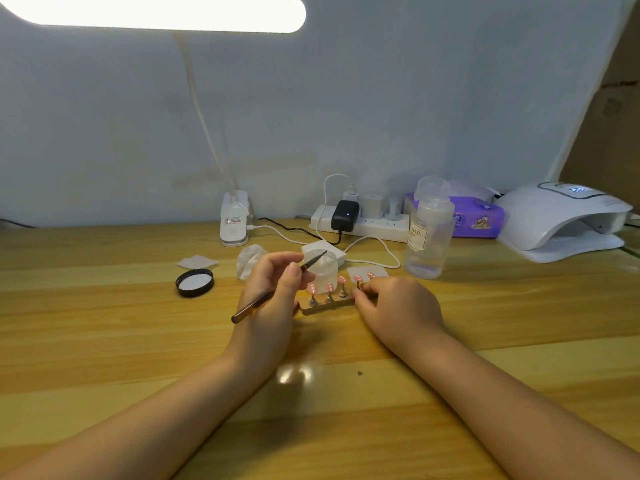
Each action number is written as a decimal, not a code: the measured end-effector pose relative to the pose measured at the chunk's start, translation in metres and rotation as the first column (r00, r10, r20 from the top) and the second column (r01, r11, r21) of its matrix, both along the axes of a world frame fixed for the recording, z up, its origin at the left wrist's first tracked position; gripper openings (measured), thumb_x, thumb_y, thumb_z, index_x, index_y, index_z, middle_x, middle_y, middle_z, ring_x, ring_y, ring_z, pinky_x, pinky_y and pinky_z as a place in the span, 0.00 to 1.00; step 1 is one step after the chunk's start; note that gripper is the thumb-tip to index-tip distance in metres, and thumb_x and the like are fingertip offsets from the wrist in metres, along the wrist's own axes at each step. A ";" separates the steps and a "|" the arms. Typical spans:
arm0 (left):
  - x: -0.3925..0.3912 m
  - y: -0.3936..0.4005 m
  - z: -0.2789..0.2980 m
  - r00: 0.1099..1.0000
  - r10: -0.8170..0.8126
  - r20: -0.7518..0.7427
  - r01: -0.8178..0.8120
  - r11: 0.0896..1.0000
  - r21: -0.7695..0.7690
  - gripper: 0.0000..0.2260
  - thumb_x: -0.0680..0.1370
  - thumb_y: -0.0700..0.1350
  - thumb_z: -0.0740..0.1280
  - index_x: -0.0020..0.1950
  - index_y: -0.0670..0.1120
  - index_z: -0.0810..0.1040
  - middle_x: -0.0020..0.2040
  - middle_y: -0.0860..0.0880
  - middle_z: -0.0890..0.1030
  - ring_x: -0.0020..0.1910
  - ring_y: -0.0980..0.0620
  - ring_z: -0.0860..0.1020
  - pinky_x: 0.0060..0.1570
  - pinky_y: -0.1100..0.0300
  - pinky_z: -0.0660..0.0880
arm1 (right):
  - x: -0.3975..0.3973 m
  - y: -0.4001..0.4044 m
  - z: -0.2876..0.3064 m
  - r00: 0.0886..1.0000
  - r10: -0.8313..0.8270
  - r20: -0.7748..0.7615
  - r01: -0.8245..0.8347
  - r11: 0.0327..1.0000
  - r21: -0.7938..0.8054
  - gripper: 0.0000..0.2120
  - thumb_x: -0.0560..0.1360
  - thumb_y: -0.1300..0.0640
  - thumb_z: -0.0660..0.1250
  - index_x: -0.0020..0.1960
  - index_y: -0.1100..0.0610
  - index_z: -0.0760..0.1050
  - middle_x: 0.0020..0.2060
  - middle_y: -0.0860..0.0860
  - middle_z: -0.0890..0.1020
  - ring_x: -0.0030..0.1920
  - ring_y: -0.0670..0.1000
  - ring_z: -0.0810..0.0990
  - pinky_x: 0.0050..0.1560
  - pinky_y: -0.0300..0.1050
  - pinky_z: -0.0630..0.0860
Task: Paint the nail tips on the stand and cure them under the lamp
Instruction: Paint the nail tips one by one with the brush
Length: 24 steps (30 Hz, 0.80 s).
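Right end of the wooden stand [323, 305] is covered by the right hand [391, 303], so its full length cannot be read; three metal pegs show clearly, with two more pink nail tips [341, 279] visible just above the right fingers. The tips carry pale markings too small to make out. Right hand: fingers curled down onto the stand's right end, apparently pinching at the peg there; the exact contact is hidden beneath the fingers. Left hand [273, 292]: thumb and fingers pinch a brown-handled brush [273, 292], dark tip pointing up and right over a small clear jar [323, 270] that stands directly behind the stand; jar contents not discernible. A black lid [194, 282], white-lined and turned inside up, lies on the wooden table [104, 323] left of the left hand. Clear pump bottle [428, 233] to the right holds a low level of clear liquid; label only partly legible. White curing lamp [562, 221] sits at far right, its opening facing the camera, interior in shadow. Purple tissue pack [478, 220] partly hidden behind the bottle. Overhead desk lamp [152, 10] head cut off by the top edge. Crumpled tissue [250, 259] near the left hand.
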State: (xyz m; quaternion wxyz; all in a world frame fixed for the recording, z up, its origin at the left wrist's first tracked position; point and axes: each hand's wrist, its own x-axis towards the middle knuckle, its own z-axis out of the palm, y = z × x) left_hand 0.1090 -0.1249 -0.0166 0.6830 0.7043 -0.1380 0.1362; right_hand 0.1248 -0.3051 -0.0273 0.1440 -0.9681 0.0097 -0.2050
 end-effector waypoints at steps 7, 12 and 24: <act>0.000 0.000 -0.001 1.000 -0.012 0.007 0.012 1.000 0.026 0.06 0.82 0.47 0.61 0.56 0.53 0.75 0.47 0.55 0.83 0.49 0.59 0.81 0.49 0.54 0.78 | 0.002 -0.004 0.001 1.000 0.020 -0.021 -0.019 0.999 0.046 0.13 0.79 0.47 0.60 0.48 0.50 0.82 0.37 0.48 0.82 0.39 0.51 0.78 0.33 0.42 0.71; 0.000 0.001 -0.002 1.000 -0.019 0.021 0.018 0.999 0.046 0.06 0.81 0.47 0.61 0.56 0.53 0.75 0.48 0.54 0.83 0.50 0.59 0.81 0.50 0.56 0.77 | -0.001 -0.002 0.002 0.999 0.051 0.018 -0.052 0.997 0.051 0.11 0.78 0.49 0.60 0.50 0.50 0.81 0.36 0.47 0.81 0.39 0.50 0.77 0.33 0.43 0.71; -0.012 -0.001 0.005 0.932 -0.074 0.354 -0.084 0.907 0.412 0.07 0.76 0.58 0.59 0.54 0.63 0.71 0.50 0.55 0.82 0.51 0.57 0.79 0.54 0.49 0.75 | -0.012 0.004 0.007 0.915 0.182 0.361 -0.335 0.840 0.426 0.02 0.73 0.60 0.71 0.45 0.56 0.80 0.34 0.46 0.81 0.37 0.43 0.79 0.39 0.39 0.78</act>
